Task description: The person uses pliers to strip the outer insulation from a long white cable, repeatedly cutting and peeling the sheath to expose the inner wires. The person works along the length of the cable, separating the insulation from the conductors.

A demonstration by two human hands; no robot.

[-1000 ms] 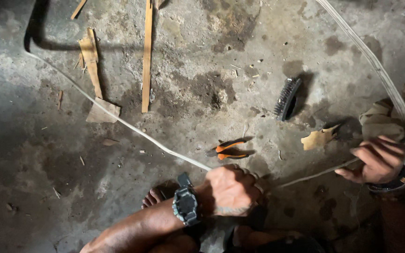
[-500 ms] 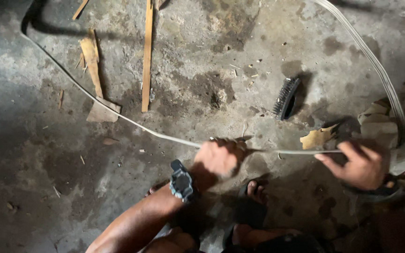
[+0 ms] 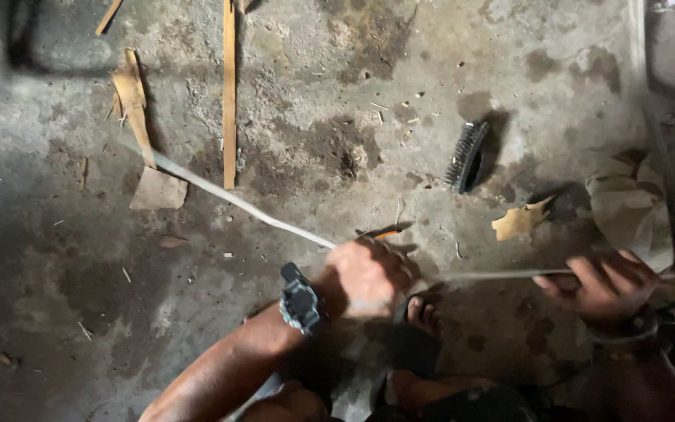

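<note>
A long thin pale strip [image 3: 228,198], like split cane, runs across the concrete floor from upper left to the right. My left hand [image 3: 367,278], with a dark watch [image 3: 300,301] on its wrist, is closed around the strip near the middle. My right hand [image 3: 603,285] pinches the same strip further right, where it stretches nearly level between both hands. A small orange-handled tool [image 3: 387,233] lies on the floor just beyond my left hand. My sandalled foot [image 3: 419,320] sits below the strip between the hands.
A dark wire brush [image 3: 466,156] lies on the floor behind the hands. Wooden slats [image 3: 229,94] and scraps [image 3: 136,105] lie at the upper left. A torn brown paper piece [image 3: 519,221] and crumpled paper [image 3: 626,205] sit at the right.
The strip has been drawn rightward through my left hand; its far end has slid in from the upper left. My left hand rose slightly. My right hand closed on the strip.
</note>
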